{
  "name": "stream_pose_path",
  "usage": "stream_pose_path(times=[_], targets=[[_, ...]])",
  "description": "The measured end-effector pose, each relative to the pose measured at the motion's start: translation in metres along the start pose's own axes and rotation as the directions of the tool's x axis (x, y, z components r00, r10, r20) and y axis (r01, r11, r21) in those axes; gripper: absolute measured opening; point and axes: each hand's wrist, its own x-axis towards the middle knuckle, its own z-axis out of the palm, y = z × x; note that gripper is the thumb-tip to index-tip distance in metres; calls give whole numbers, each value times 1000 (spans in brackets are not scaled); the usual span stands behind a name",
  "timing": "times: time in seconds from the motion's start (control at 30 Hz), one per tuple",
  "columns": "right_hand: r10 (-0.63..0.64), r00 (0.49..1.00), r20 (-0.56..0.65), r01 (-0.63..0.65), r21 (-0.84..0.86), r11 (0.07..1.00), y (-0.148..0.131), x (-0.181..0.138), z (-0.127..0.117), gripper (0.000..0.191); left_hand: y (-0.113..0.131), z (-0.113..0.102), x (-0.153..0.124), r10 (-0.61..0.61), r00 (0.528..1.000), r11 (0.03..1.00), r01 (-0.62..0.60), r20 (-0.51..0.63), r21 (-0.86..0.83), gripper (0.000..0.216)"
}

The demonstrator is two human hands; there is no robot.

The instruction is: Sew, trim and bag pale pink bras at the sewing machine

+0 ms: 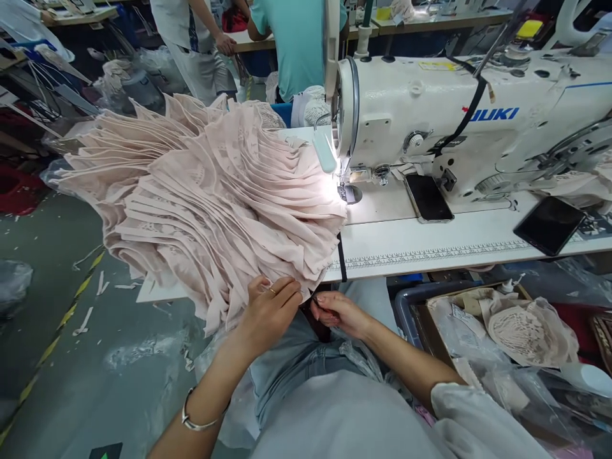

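Observation:
A large pile of pale pink fabric pieces point(205, 191), some with lace patterning, spreads over the left of the sewing table and hangs past its front edge. My left hand point(272, 312), with a ring on one finger, is closed on the fabric at the pile's front edge. Close beside it, just below the table edge, my right hand point(339, 312) has its fingers curled together near the fabric's corner; what they hold is hidden. Behind the pile stands a white sewing machine point(411, 121), its lamp shining on the needle area next to the fabric.
A phone point(429, 197) lies on the machine bed, and another dark device point(549, 224) rests farther right. A ruler strip point(430, 256) runs along the table. Below right, a bin point(411, 325) holds lace pieces and plastic bags. Two people point(299, 48) are across the table.

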Motion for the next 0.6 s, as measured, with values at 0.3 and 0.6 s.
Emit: stream_pose_path(times=[0.3, 0.6], targets=[[-97, 994, 44, 93, 102, 990, 2, -6, -5, 48, 5, 15, 11, -99, 990, 993, 105, -101, 54, 9], [15, 1000, -16, -16, -81, 997, -2, 6, -1, 50, 0, -7, -13, -125, 992, 989, 124, -13, -85, 17]])
